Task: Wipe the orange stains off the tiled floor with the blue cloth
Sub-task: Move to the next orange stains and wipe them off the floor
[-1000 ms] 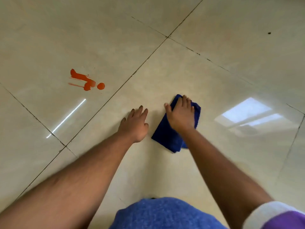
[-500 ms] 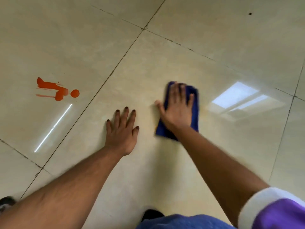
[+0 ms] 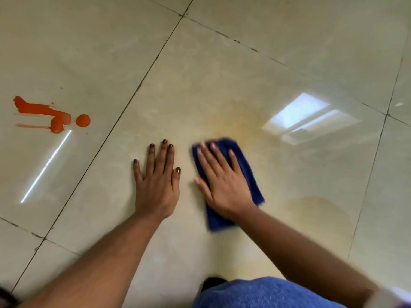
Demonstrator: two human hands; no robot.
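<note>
A: Floor first. Glossy beige tiled floor (image 3: 222,70) with dark grout lines, and a faint yellow-orange smear (image 3: 235,123) on the tile just past the cloth. A second pale ring (image 3: 315,210) sits right of the right forearm; neither showed 0.5 s ago.

B: Cloth?

A: Folded dark blue cloth (image 3: 246,165) lies flat on the same big tile, long axis running away from the person. It has been pulled back nearer the body than 0.5 s ago and is motion-blurred.

B: Hands?

A: Right hand (image 3: 222,181) is flat on top of the cloth, fingers straight and spread, pressing, not curled round it. Left hand (image 3: 158,181) is palm-down on bare tile just beside the cloth, fingers straight, holding nothing, same spot as before.

B: Main stain?

A: Bright orange stain (image 3: 53,116), a streak plus a round blob, sits on the next tile to the left, well apart from the cloth, unchanged.
</note>
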